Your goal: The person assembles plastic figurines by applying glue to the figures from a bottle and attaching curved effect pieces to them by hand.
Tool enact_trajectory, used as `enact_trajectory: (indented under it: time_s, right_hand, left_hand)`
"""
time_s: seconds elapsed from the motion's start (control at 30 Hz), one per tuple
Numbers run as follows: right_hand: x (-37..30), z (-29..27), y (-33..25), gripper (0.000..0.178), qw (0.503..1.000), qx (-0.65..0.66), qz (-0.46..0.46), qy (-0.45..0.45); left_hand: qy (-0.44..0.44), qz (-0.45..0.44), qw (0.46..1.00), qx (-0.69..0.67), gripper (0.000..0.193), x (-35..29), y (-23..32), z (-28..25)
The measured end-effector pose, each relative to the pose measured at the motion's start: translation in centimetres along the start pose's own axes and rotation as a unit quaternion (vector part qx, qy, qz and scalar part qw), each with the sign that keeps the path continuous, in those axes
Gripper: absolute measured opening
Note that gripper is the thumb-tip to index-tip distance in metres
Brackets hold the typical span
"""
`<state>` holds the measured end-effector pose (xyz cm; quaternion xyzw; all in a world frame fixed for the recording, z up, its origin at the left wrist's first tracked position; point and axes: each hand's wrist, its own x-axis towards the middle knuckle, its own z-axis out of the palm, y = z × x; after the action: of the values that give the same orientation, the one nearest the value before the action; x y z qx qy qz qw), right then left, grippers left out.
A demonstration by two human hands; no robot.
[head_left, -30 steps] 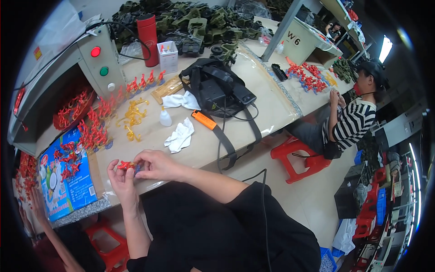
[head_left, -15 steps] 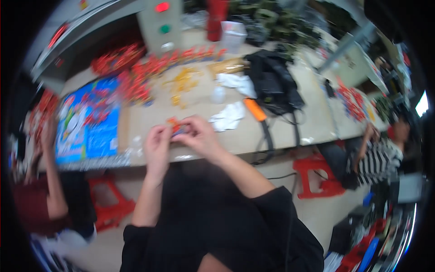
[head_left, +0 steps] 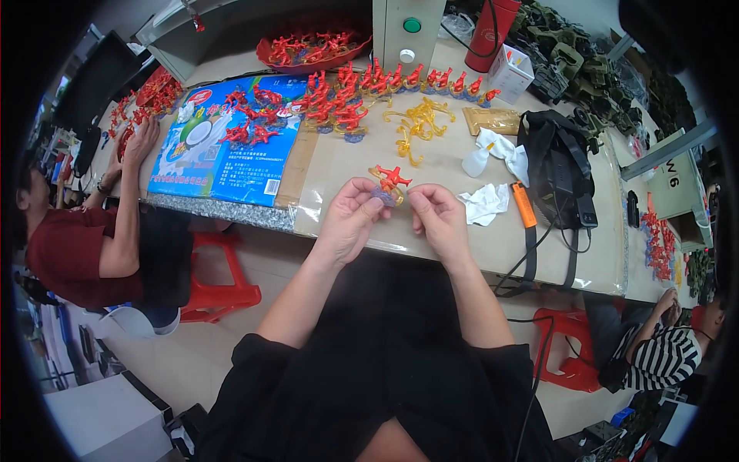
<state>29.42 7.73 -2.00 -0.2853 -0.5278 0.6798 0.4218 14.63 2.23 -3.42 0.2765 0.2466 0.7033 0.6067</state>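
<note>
My left hand (head_left: 351, 219) pinches a small red toy figure (head_left: 392, 178) by its purple-blue base, near the table's front edge. A clear yellow piece curves round the figure's lower part. Just right of it, apart from the figure, is my right hand (head_left: 441, 221), its thumb and fingertips drawn together; whether anything small is between them is hidden. Loose clear-yellow plastic parts (head_left: 422, 117) lie beyond my hands. Behind and left of those stand several red figures (head_left: 339, 108) on blue and yellow bases, with a row stretching right.
More red figures lie on a flattened blue carton (head_left: 177, 165) and in a red tray (head_left: 265, 55). To the right are a white squeeze bottle (head_left: 475, 162), white cloths (head_left: 486, 204), an orange-handled tool (head_left: 524, 205) and a black bag (head_left: 558, 162). Co-workers sit at both sides.
My head view has shifted, and the picture is now sharper. My hands were together round the red figure; now the right one is apart from it, while the left keeps hold.
</note>
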Motion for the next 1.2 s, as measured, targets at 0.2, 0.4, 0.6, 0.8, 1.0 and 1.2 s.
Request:
enact_trajectory:
  time_s: [0.2,0.4,0.6,0.8,1.0,1.2]
  right_hand:
    - [0.3,-0.1,0.1,0.012,0.999,-0.020,0.043,-0.026]
    - [0.5,-0.1,0.0,0.011,0.998,-0.035,0.050,-0.033]
    - [0.9,-0.6,-0.2,0.013,0.993,-0.042,0.095,-0.050]
    - [1.0,-0.9,-0.3,0.012,0.994,-0.026,0.090,-0.051]
    - [1.1,-0.3,-0.1,0.010,0.995,-0.039,0.082,-0.047]
    - [1.2,-0.5,0.4,0.010,0.996,-0.047,0.059,-0.052]
  left_hand:
    - [-0.020,0.013,0.997,0.078,0.017,-0.3,-0.2,-0.4]
    - [0.003,0.061,0.986,0.156,0.020,-0.4,-0.5,-0.2]
    - [0.035,0.003,0.987,0.156,0.024,-0.5,0.5,0.8]
    - [0.034,-0.005,0.988,0.153,0.019,-0.1,0.0,0.6]
    - [0.044,0.018,0.989,0.141,0.018,-0.2,-0.2,0.5]
    - [0.043,0.026,0.988,0.144,0.018,-0.2,-0.1,0.9]
